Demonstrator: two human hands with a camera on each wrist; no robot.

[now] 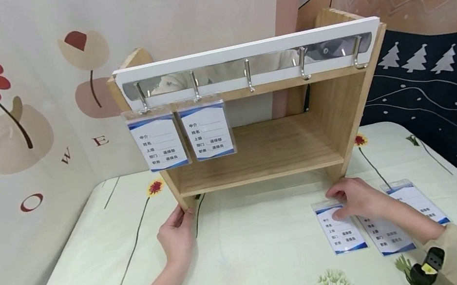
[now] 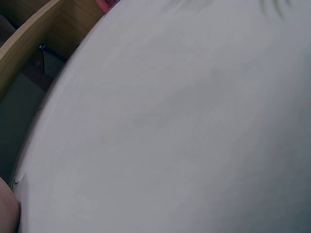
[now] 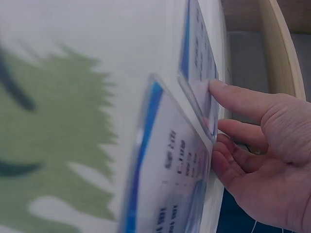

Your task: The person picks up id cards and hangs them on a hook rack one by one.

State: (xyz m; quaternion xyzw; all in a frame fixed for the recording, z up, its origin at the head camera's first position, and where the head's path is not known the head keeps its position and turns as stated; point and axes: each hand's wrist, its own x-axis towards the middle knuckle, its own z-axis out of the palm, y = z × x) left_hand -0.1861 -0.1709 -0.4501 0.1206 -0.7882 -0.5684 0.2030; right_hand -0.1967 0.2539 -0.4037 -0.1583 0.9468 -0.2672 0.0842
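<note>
Thumb and forefinger of the left hand (image 1: 177, 235) pinch the left foot of the wooden shelf (image 1: 264, 144), which rises toward one o'clock from them; the other fingers are too hidden to tell. Two hanging badges (image 1: 207, 131), on the hooks (image 1: 248, 76), sit at twelve and one o'clock from this hand. The right hand (image 1: 360, 199) pinches the leftmost flat badge (image 1: 340, 230) by its upper corner, thumb on the face, forefinger behind the clear edge, with hardly any gap; the remaining fingers curl loosely. That badge extends toward seven o'clock from the hand. The middle flat badge (image 1: 386, 234) lies at five, partly under the wrist, and the far flat badge (image 1: 419, 205) past three, all on the bedcover (image 1: 248, 248).
</note>
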